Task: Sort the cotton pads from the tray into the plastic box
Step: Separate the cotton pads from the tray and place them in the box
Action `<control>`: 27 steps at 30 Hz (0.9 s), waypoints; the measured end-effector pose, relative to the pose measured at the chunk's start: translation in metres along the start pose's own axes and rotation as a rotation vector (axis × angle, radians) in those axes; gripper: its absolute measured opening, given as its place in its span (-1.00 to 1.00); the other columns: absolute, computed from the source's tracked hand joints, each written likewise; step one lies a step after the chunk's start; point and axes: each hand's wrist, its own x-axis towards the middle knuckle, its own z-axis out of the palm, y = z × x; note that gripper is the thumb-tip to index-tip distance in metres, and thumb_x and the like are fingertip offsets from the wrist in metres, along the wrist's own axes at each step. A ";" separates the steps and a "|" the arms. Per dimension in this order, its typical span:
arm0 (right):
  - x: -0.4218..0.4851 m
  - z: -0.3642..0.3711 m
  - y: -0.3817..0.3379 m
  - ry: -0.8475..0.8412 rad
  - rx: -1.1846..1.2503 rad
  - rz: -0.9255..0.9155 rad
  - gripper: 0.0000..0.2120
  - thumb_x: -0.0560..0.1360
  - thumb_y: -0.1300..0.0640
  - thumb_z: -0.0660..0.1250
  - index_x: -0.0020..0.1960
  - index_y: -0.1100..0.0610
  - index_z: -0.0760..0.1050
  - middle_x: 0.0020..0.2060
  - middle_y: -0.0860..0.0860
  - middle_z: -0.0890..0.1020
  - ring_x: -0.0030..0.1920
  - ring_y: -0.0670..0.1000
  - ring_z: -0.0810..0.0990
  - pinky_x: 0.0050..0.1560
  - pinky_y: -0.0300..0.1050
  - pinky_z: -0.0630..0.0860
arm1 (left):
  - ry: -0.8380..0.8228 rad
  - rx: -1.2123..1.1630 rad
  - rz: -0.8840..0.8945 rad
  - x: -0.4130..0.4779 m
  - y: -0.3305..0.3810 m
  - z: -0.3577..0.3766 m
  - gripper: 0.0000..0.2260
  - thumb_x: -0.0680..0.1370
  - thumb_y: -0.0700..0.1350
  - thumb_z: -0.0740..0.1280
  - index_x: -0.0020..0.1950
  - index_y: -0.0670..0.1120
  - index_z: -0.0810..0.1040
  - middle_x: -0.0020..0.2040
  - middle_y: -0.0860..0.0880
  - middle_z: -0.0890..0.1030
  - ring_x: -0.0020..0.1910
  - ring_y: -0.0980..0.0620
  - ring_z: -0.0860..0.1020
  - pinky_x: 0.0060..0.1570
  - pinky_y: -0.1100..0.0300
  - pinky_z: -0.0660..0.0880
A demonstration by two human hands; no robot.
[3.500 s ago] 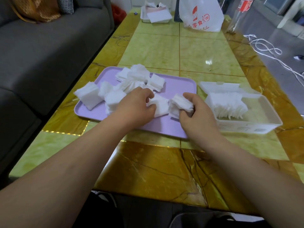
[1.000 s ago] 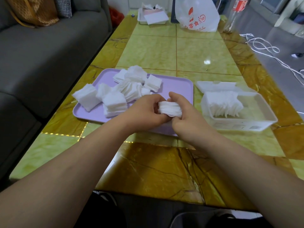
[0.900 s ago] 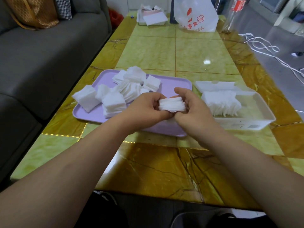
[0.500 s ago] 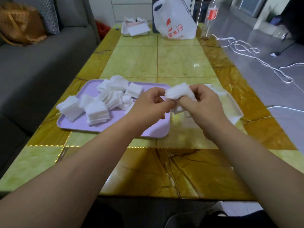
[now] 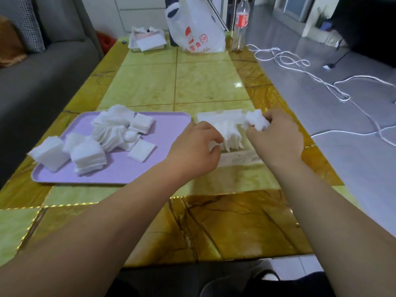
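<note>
A lilac tray (image 5: pixel 162 129) lies on the table's left half with several stacks of white square cotton pads (image 5: pixel 111 133) on it. To its right stands a white plastic box (image 5: pixel 237 158), largely hidden behind my hands, with a row of upright pads (image 5: pixel 230 136) inside. My right hand (image 5: pixel 276 138) is over the box and grips a bunch of cotton pads (image 5: pixel 256 122). My left hand (image 5: pixel 192 151) has its fingers curled at the left end of the pads in the box; whether it holds any is hidden.
A yellow-green marble table (image 5: pixel 192 86) carries a white plastic bag (image 5: pixel 195 28), a bottle (image 5: pixel 241 24) and a small tray of papers (image 5: pixel 147 39) at its far end. A grey sofa (image 5: pixel 42 67) runs along the left. White cables (image 5: pixel 321 82) lie on the floor to the right.
Both hands gathered a bunch of pads from the tray and carried it right. Now my right hand alone holds it over the box, and my left hand has dropped to the box's pads.
</note>
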 end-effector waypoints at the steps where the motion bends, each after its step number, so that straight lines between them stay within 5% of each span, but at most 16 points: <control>1: 0.001 0.004 0.001 -0.016 -0.029 -0.003 -0.61 0.39 -0.16 0.33 0.15 -0.01 0.53 0.07 0.02 0.64 0.13 0.20 0.59 0.14 0.10 0.49 | 0.007 -0.006 0.002 0.000 -0.001 0.000 -0.81 0.54 -0.10 0.38 0.13 0.00 0.69 0.19 0.04 0.60 0.15 -0.07 0.49 0.14 0.10 0.44; 12: 0.005 0.022 -0.008 -0.072 -0.323 -0.086 -0.67 0.51 -0.12 0.34 0.21 -0.03 0.58 0.07 0.02 0.69 0.25 0.17 0.51 0.22 0.08 0.30 | 0.030 -0.123 -0.039 -0.003 -0.005 0.005 -0.89 0.54 0.00 0.43 0.03 0.06 0.69 0.13 0.12 0.58 0.18 0.03 0.49 0.19 0.06 0.48; 14: 0.002 0.022 -0.012 -0.080 -0.285 -0.131 -0.73 0.54 -0.05 0.27 0.12 0.02 0.64 0.03 0.03 0.70 0.18 0.19 0.55 0.23 0.09 0.38 | 0.022 -0.131 -0.043 -0.003 -0.005 0.005 -0.90 0.55 0.01 0.43 0.03 0.06 0.69 0.14 0.12 0.58 0.19 0.02 0.49 0.20 0.04 0.49; 18: -0.003 0.025 -0.013 -0.164 -0.110 -0.157 -0.82 0.50 0.16 0.23 -0.12 0.14 0.61 -0.17 0.08 0.67 -0.12 0.20 0.60 -0.10 0.06 0.59 | 0.008 -0.127 -0.052 -0.004 -0.006 0.003 -0.87 0.56 0.01 0.41 0.05 0.03 0.70 0.17 0.09 0.58 0.21 0.01 0.49 0.21 0.01 0.49; 23: 0.000 0.028 -0.012 -0.090 -0.092 -0.146 -0.71 0.58 0.11 0.23 0.25 0.06 0.59 0.22 0.05 0.60 0.22 0.14 0.56 0.02 -0.01 0.50 | -0.005 -0.128 0.014 -0.008 -0.008 -0.003 -0.83 0.59 0.01 0.39 0.13 0.01 0.68 0.21 0.09 0.57 0.23 0.03 0.51 0.18 -0.01 0.51; 27: -0.007 0.030 -0.024 -0.024 -0.085 -0.276 -0.66 0.58 0.12 0.23 0.32 0.08 0.56 0.29 0.06 0.54 0.34 0.14 0.46 0.22 0.06 0.45 | 0.052 -0.164 0.038 -0.013 -0.018 -0.014 -0.82 0.58 -0.01 0.39 0.15 0.01 0.66 0.21 0.11 0.57 0.18 0.07 0.56 0.15 0.02 0.54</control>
